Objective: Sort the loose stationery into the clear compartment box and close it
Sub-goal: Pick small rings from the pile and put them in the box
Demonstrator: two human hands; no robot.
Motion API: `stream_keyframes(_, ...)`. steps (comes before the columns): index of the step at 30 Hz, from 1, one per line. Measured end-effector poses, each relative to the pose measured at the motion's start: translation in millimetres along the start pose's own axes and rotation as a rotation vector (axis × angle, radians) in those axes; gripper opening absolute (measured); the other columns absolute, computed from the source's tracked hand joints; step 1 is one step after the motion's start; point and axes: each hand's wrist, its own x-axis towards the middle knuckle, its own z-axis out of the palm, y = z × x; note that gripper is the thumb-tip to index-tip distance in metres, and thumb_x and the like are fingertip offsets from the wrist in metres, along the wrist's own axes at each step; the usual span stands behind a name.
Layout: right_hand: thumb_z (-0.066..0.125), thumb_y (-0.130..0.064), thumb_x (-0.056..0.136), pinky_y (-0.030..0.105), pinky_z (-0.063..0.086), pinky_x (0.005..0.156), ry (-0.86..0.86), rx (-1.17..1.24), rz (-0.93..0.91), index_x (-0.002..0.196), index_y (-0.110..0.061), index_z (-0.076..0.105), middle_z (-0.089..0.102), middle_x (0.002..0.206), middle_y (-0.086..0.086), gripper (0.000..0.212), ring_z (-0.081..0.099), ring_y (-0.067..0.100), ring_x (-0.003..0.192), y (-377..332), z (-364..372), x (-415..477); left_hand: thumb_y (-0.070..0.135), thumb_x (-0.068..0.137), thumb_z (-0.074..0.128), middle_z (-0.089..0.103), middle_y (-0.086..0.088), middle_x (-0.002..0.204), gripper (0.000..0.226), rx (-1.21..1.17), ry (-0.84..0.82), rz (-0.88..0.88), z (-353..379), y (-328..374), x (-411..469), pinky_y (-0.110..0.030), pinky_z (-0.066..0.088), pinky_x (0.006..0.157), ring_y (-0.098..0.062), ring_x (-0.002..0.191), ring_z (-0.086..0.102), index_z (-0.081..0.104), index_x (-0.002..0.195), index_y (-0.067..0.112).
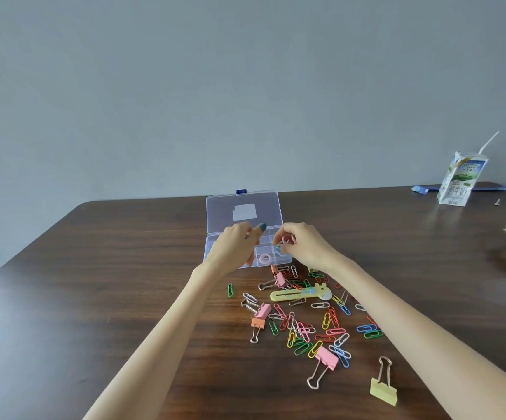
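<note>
Progress status: early stage. The clear compartment box [210,248] stands on the table [94,283] at its far centre, with the lid [261,207] swung up and back toward 12 o'clock, so the closing step is not yet done. Only one item can be confirmed inside: a pink loop [264,258] in a front compartment. The other visible compartments appear to hold nothing, though the left part of the base is hidden. Most of the stationery is unsorted. From the box, a scatter of coloured paper clips [303,328] spreads toward 5 o'clock, mixed with pink and orange binder clips [327,357] and a yellow giraffe-shaped tool [300,294]. A yellow binder clip [383,388] lies apart at the near end of the scatter. A milk carton [459,183] stands well apart at 2 o'clock and is judged to be no part of the task. Hand pose: both forearms reach forward to the box. The right hand [301,245] hovers over the right front corner of the base, with its fingers curled. It appears to pinch a small pink ring [289,238] between thumb and fingertips. The left hand [234,247] covers the left half of the base, with its fingers bent downward and the thumb pointing to 1 o'clock. Whether it grips the box, holds an item or holds nothing cannot be determined. Remaining work: deposit the ring, transfer the whole scatter by type, then lower and latch the lid.
</note>
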Motion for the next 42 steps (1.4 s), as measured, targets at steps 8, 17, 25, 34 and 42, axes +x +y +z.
stream_keyframes(8, 0.06, -0.012, 0.091, 0.018, 0.04, 0.075, -0.01, -0.108, -0.061, 0.103, -0.014, 0.062, 0.062, 0.116, 0.006, 0.012, 0.056, 0.015, 0.101, 3.2, 4.2, -1.2, 0.042, 0.102, 0.03, 0.031, 0.003, 0.054, 0.037, -0.535, -0.203, -0.208, -3.5, 0.3, -0.9, -0.015, 0.022, 0.035, -0.004, 0.033, 0.026, 0.039, 0.084, 0.012)
stream_keyframes(17, 0.064, -0.008, 0.087, 0.021, 0.043, 0.08, -0.01, -0.046, -0.039, 0.105, -0.014, 0.055, 0.057, 0.117, 0.003, 0.021, 0.055, 0.015, 0.103, 3.6, 3.8, -0.6, 0.011, 0.099, 0.046, 0.056, -0.008, 0.082, 0.013, -0.794, -0.327, -0.323, -8.4, -9.2, -1.2, -0.02, 0.037, 0.045, -0.012, 0.057, 0.043, 0.04, 0.111, 0.009)
stream_keyframes(25, 0.046, 0.001, 0.093, 0.016, 0.042, 0.08, 0.016, 0.086, 0.019, 0.105, -0.013, 0.057, 0.059, 0.111, 0.0, 0.022, 0.053, 0.014, 0.104, 10.5, 1.4, 1.0, 0.011, 0.097, 0.051, 0.067, -0.005, 0.085, 0.008, -0.58, -0.179, -0.175, -12.1, -8.9, -0.4, -0.016, 0.047, 0.053, -0.007, 0.058, 0.054, 0.054, 0.101, 0.003)
stream_keyframes(34, 0.058, 0.003, 0.088, 0.008, 0.041, 0.068, 0.163, -0.002, -0.056, 0.101, -0.014, 0.059, 0.062, 0.104, -0.001, 0.022, 0.058, 0.011, 0.092, 14.9, -1.9, 4.8, 0.012, 0.085, 0.07, 0.064, -0.009, 0.073, 0.018, -0.516, -0.052, -0.096, 4.5, -5.6, 9.8, -0.015, 0.055, 0.053, -0.003, 0.049, 0.063, 0.069, 0.098, -0.001)
stream_keyframes(42, 0.068, -0.007, 0.084, 0.019, 0.052, 0.068, 0.241, -0.037, -0.074, 0.092, -0.015, 0.065, 0.066, 0.087, -0.003, 0.012, 0.062, 0.008, 0.077, 12.1, 0.0, 9.0, 0.001, 0.089, 0.061, 0.064, -0.014, 0.083, 0.018, -0.564, -0.049, -0.075, 6.9, -0.8, 11.6, -0.023, 0.059, 0.057, -0.013, 0.06, 0.067, 0.067, 0.105, -0.006)
